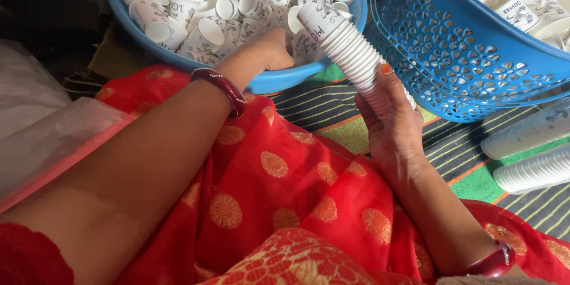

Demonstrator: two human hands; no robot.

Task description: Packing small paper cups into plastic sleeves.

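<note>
Red cloth (pixel 267 202) fills the lap. Right hand (pixel 392 124) is clamped on the nested cup stack (pixel 350 47), long axis tilting up-left toward the blue tub (pixel 279 80). Left hand (pixel 267 50) is inside the tub among loose cups (pixel 208 6) (grip hidden), nearer them.

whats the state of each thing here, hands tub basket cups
left hand: reaching into the tub, fingers hidden among loose cups
right hand: grip closed on the nested cup stack
nested cup stack: held tilted
blue tub: full of loose paper cups
blue basket: holds cups
finished stacks: lying on the mat
</note>
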